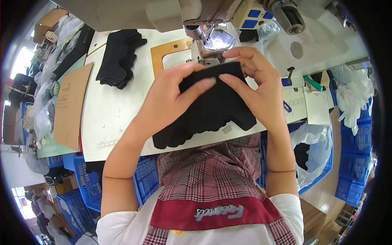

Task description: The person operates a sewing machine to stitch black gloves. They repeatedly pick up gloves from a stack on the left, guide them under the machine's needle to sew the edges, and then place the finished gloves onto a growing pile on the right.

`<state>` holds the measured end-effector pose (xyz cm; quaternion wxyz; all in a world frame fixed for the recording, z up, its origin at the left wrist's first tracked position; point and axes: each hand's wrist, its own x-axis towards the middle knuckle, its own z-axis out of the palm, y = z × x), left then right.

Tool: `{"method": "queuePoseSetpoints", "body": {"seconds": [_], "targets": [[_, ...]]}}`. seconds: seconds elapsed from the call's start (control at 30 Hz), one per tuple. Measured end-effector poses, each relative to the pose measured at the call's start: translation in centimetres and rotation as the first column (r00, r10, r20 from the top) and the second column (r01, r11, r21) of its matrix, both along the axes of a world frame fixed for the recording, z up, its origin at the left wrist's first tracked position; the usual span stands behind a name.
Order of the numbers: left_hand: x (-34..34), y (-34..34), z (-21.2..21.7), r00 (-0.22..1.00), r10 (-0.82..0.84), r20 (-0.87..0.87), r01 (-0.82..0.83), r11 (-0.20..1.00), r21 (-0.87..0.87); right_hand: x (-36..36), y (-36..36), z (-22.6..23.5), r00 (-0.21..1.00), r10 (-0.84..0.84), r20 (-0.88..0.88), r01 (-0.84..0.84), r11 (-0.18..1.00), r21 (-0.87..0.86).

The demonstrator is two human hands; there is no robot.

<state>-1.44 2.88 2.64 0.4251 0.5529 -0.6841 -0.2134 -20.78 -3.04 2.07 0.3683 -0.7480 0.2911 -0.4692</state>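
Note:
Both my hands grip the top edge of a black fabric piece [204, 104] in front of the sewing machine [210, 41]. My left hand [175, 87] pinches the edge between thumb and fingers. Close beside it, my right hand [257, 81] has its thumb pressed on the cloth, with the fingers curled behind. The lower part of the fabric, with its wavy edge, spreads over the white table [118, 122] toward its front edge. The lit needle area is just beyond my fingertips.
A stack of black fabric pieces [120, 57] lies at the back left. A cardboard sheet [72, 106] leans left of it. Blue crates [147, 177] stand below the table, and a plastic bag [314, 151] sits in one at right. Green-handled tool [313, 83] lies at right.

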Motion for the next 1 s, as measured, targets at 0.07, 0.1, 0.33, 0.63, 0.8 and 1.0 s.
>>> {"method": "queuePoseSetpoints", "body": {"seconds": [0.07,0.1,0.33,0.63,0.8,1.0], "targets": [[0.0,-0.7,0.2,0.987,0.042,-0.155,-0.023,0.992,0.124,-0.2,-0.7,0.3,0.983,-0.078,-0.169,0.049,0.984,-0.173],[0.3,-1.1,0.0,0.973,0.078,-0.217,-0.042,0.985,0.165,-0.6,-1.0,0.3,0.976,-0.098,-0.193,0.028,0.941,-0.338],[0.8,-1.9,-0.2,0.837,0.131,-0.531,0.013,0.966,0.258,-1.0,-0.3,0.4,0.876,-0.221,-0.43,-0.127,0.752,-0.646],[-0.1,-2.7,0.0,0.816,0.102,-0.569,0.002,0.984,0.179,1.1,-2.5,-1.1,0.907,-0.372,-0.196,0.052,0.563,-0.825],[0.5,-3.1,-0.2,0.843,0.096,-0.529,-0.006,0.985,0.17,1.4,-2.7,-1.2,0.908,-0.385,-0.163,0.076,0.535,-0.841],[1.0,-3.2,0.2,0.842,0.11,-0.528,0.027,0.97,0.243,1.6,-2.4,-1.3,0.89,-0.429,-0.154,0.1,0.513,-0.852]]}}
